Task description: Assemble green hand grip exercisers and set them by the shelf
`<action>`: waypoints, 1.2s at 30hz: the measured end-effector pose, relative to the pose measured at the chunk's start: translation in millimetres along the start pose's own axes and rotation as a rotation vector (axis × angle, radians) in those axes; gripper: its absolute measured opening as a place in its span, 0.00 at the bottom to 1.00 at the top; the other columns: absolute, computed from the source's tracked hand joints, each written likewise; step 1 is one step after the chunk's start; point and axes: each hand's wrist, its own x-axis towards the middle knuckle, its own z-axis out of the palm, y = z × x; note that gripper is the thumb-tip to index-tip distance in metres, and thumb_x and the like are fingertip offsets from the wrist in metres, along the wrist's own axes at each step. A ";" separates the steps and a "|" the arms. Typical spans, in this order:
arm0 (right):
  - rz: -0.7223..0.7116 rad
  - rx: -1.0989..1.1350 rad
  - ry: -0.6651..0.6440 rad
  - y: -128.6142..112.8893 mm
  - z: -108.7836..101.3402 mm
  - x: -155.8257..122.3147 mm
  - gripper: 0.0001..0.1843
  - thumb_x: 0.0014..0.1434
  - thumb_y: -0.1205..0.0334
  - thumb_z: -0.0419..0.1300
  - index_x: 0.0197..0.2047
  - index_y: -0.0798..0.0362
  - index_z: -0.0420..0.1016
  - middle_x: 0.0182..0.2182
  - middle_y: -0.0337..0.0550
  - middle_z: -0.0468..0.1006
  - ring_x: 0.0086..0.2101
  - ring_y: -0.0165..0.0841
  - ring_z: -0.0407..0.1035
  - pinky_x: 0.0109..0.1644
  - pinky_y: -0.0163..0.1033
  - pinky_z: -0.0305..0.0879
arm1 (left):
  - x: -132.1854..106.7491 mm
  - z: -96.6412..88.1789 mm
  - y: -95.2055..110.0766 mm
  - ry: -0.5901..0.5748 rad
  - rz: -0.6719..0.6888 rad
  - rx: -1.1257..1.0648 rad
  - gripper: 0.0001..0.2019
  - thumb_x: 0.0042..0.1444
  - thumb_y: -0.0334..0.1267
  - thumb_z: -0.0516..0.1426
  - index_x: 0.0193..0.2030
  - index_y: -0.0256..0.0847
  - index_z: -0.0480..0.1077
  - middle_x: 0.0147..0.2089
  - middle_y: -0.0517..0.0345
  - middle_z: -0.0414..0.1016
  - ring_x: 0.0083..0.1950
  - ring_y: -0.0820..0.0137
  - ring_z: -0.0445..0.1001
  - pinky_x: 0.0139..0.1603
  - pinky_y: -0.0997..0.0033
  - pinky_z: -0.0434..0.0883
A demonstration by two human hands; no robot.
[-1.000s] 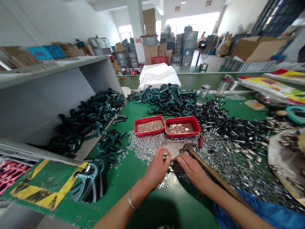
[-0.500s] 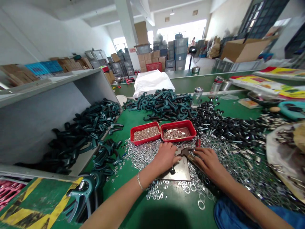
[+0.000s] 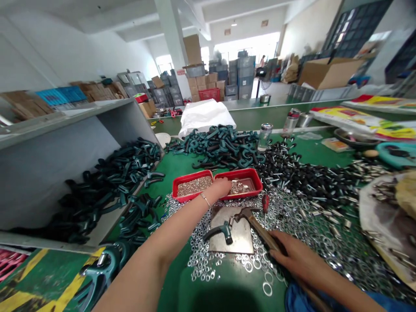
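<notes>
My left hand [image 3: 221, 188] reaches over the meeting rims of two red trays, its fingers at the near corner of the right tray [image 3: 250, 177], which holds small metal pieces. The left tray [image 3: 191, 185] holds finer brass-coloured parts. Whether my fingers pinch anything is hidden. My right hand [image 3: 295, 255] lies around the wooden handle of a hammer [image 3: 260, 229], whose steel head rests on a flat steel plate [image 3: 242, 242]. A teal and black hook-shaped part [image 3: 221, 232] lies on that plate. Just beyond it stands a red-handled screwdriver [image 3: 265, 203].
Steel washers [image 3: 201, 264] cover the green bench around the plate. Behind lie black-headed bolts [image 3: 302, 177] and teal hooks [image 3: 221, 147]. Dark hooks fill a grey shelf [image 3: 97, 190] at left; assembled teal grips [image 3: 100, 268] sit near the front. A sack of metal pieces [image 3: 386, 221] lies at right.
My left hand has left the steel plate and moved forward to the red trays, leaving the hook part on the plate. My right hand has slid back along the hammer handle.
</notes>
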 end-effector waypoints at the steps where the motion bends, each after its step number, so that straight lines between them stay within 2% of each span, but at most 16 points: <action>1: 0.037 0.135 -0.045 -6.0 -2.6 5.2 0.19 0.59 0.55 0.59 0.51 0.53 0.71 0.43 0.49 0.78 0.42 0.41 0.73 0.49 0.48 0.69 | -1.7 0.1 -0.3 0.013 -0.009 -0.013 0.14 0.59 0.28 0.56 0.50 0.35 0.75 0.49 0.38 0.78 0.49 0.57 0.78 0.53 0.61 0.73; 3: 0.143 0.416 -0.133 -16.1 -6.0 12.5 0.18 0.59 0.49 0.58 0.47 0.53 0.71 0.33 0.43 0.77 0.31 0.35 0.71 0.35 0.41 0.70 | -3.4 0.3 -0.8 0.028 -0.029 -0.054 0.13 0.58 0.29 0.57 0.49 0.37 0.75 0.47 0.42 0.79 0.48 0.60 0.79 0.52 0.65 0.73; 6: 0.274 0.655 -0.169 -21.6 -8.4 8.0 0.21 0.60 0.43 0.57 0.46 0.52 0.69 0.23 0.34 0.68 0.18 0.27 0.60 0.20 0.33 0.57 | -2.0 3.9 -1.6 0.055 -0.049 -0.115 0.09 0.55 0.28 0.60 0.43 0.37 0.77 0.42 0.44 0.80 0.45 0.60 0.79 0.50 0.67 0.73; 7: 0.289 0.661 -0.135 -20.6 -8.8 1.5 0.23 0.59 0.42 0.58 0.49 0.51 0.68 0.23 0.33 0.67 0.18 0.26 0.58 0.18 0.32 0.55 | -1.1 6.2 -2.0 0.071 -0.055 -0.134 0.09 0.54 0.28 0.60 0.42 0.36 0.77 0.41 0.43 0.80 0.44 0.60 0.79 0.50 0.67 0.73; 11: 0.386 0.621 0.017 -11.9 -3.7 -38.1 0.31 0.57 0.40 0.62 0.57 0.46 0.63 0.24 0.34 0.68 0.17 0.28 0.59 0.17 0.33 0.56 | 1.3 12.6 -5.2 0.177 -0.083 -0.216 0.09 0.57 0.26 0.56 0.43 0.31 0.75 0.42 0.38 0.79 0.46 0.58 0.78 0.50 0.64 0.72; 13: 0.454 0.682 0.011 -10.7 4.4 -54.5 0.29 0.57 0.39 0.61 0.55 0.45 0.64 0.25 0.34 0.68 0.15 0.26 0.57 0.16 0.33 0.55 | -0.3 10.0 -6.4 0.255 -0.090 -0.263 0.12 0.60 0.25 0.53 0.48 0.31 0.73 0.46 0.39 0.78 0.49 0.60 0.77 0.52 0.64 0.71; 15: 0.467 0.782 0.003 -13.4 14.4 -61.5 0.23 0.57 0.40 0.62 0.47 0.47 0.67 0.25 0.33 0.68 0.14 0.23 0.56 0.16 0.31 0.54 | -7.0 4.8 -5.1 0.330 -0.087 -0.299 0.14 0.63 0.27 0.50 0.53 0.33 0.70 0.50 0.42 0.76 0.52 0.62 0.75 0.55 0.64 0.69; 18: 0.453 0.982 0.035 -20.8 25.4 -54.3 0.17 0.58 0.44 0.63 0.39 0.49 0.68 0.28 0.36 0.71 0.19 0.24 0.61 0.20 0.31 0.60 | -33.9 4.4 3.8 0.478 -0.037 -0.444 0.13 0.66 0.32 0.50 0.52 0.38 0.72 0.52 0.49 0.75 0.55 0.66 0.72 0.59 0.66 0.66; 20: 0.512 1.117 0.009 -24.4 26.7 -43.2 0.17 0.59 0.45 0.62 0.39 0.49 0.69 0.28 0.37 0.71 0.21 0.25 0.62 0.22 0.30 0.62 | -63.5 15.9 13.2 0.550 -0.007 -0.682 0.10 0.65 0.36 0.52 0.46 0.39 0.74 0.47 0.54 0.77 0.49 0.68 0.75 0.54 0.69 0.68; 22: 0.575 1.172 -0.054 -26.9 24.0 -31.9 0.17 0.60 0.44 0.61 0.39 0.50 0.69 0.24 0.34 0.66 0.19 0.23 0.57 0.18 0.28 0.57 | -95.8 36.4 22.4 0.527 -0.048 -0.924 0.08 0.63 0.39 0.55 0.42 0.39 0.75 0.39 0.57 0.79 0.41 0.69 0.76 0.45 0.70 0.70; 25: 0.561 1.098 -0.060 -35.4 18.1 -19.1 0.20 0.61 0.41 0.59 0.37 0.50 0.68 0.20 0.28 0.55 0.15 0.21 0.45 0.13 0.25 0.44 | -130.1 71.0 32.4 0.464 -0.205 -1.039 0.08 0.59 0.40 0.59 0.36 0.38 0.75 0.35 0.58 0.78 0.37 0.69 0.75 0.41 0.70 0.69; 27: 0.470 1.030 -0.031 -46.5 15.1 -13.9 0.21 0.62 0.39 0.56 0.37 0.50 0.67 0.19 0.27 0.55 0.14 0.21 0.44 0.13 0.27 0.45 | -137.6 87.8 36.2 0.455 -0.269 -1.023 0.08 0.59 0.39 0.59 0.33 0.38 0.75 0.35 0.57 0.77 0.38 0.68 0.74 0.41 0.69 0.69; 28: 0.402 0.978 -0.037 -52.6 13.9 -12.3 0.21 0.63 0.38 0.54 0.37 0.50 0.67 0.18 0.27 0.57 0.14 0.22 0.47 0.14 0.28 0.50 | -137.5 93.1 37.5 0.454 -0.288 -1.006 0.08 0.59 0.39 0.59 0.33 0.37 0.75 0.35 0.57 0.77 0.38 0.68 0.74 0.41 0.69 0.68; 31: 0.204 0.743 -0.078 -63.1 12.2 -10.4 0.22 0.64 0.39 0.53 0.33 0.50 0.66 0.19 0.34 0.68 0.20 0.27 0.64 0.25 0.33 0.65 | -131.6 97.6 39.9 0.462 -0.324 -0.917 0.08 0.60 0.38 0.58 0.32 0.37 0.73 0.35 0.56 0.76 0.38 0.67 0.73 0.41 0.68 0.68; 33: 0.195 0.597 -0.104 -59.2 12.5 -10.9 0.23 0.64 0.37 0.52 0.33 0.50 0.66 0.22 0.37 0.73 0.20 0.29 0.67 0.25 0.35 0.65 | -129.4 93.6 40.8 0.479 -0.285 -0.797 0.08 0.62 0.38 0.57 0.33 0.38 0.72 0.36 0.55 0.75 0.39 0.66 0.73 0.43 0.67 0.68; 36: 0.228 0.378 -0.067 -44.7 12.0 -13.3 0.24 0.63 0.36 0.50 0.34 0.49 0.66 0.24 0.38 0.75 0.17 0.30 0.64 0.20 0.36 0.58 | -134.0 83.2 41.4 0.464 -0.062 -0.530 0.09 0.64 0.38 0.54 0.36 0.39 0.72 0.40 0.53 0.74 0.47 0.63 0.71 0.53 0.59 0.66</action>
